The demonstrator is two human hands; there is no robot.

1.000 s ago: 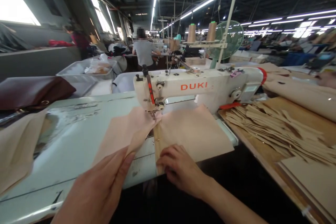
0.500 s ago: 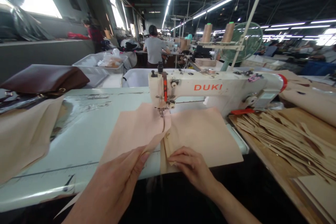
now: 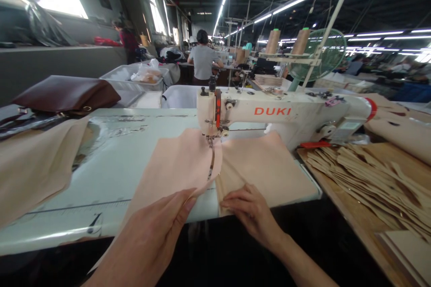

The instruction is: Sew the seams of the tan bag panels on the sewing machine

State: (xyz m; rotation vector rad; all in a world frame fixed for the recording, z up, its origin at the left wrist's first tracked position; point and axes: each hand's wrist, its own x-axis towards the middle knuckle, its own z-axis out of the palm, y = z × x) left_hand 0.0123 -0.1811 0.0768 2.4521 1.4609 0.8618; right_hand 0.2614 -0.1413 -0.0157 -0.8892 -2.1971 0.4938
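At the far left, a loose beige cloth (image 3: 33, 166) was draped over the end of the pale green sewing table (image 3: 107, 175), and behind it a brown leather bag (image 3: 67, 94) was laid flat, its contents hidden. Further back, a clear plastic bin (image 3: 134, 76) was seen to be filled with crumpled plastic bags and some orange-toned material; just beside it, a white tub (image 3: 180, 96) was placed directly behind the machine, its interior not visible. In the near foreground, the left hand (image 3: 148, 237) was closed in a pinch on the lifted near edge of the pink fabric panel (image 3: 175, 166), which was spread on the table bed with its far end under the presser foot. The white sewing machine (image 3: 279, 114), lettered DUKI, was positioned across the table. A second panel of the same fabric (image 3: 269, 166) was laid flat to the right of the needle, and the right hand (image 3: 251, 210) was pressed on its near folded edge, fingers bent down onto the cloth, nothing being enclosed. Two thread cones (image 3: 272, 41) were mounted on a stand behind the machine, beside a green fan (image 3: 323, 60). At the right, a stack of cut beige pieces (image 3: 377, 179) was heaped on a wooden side board (image 3: 340, 206).
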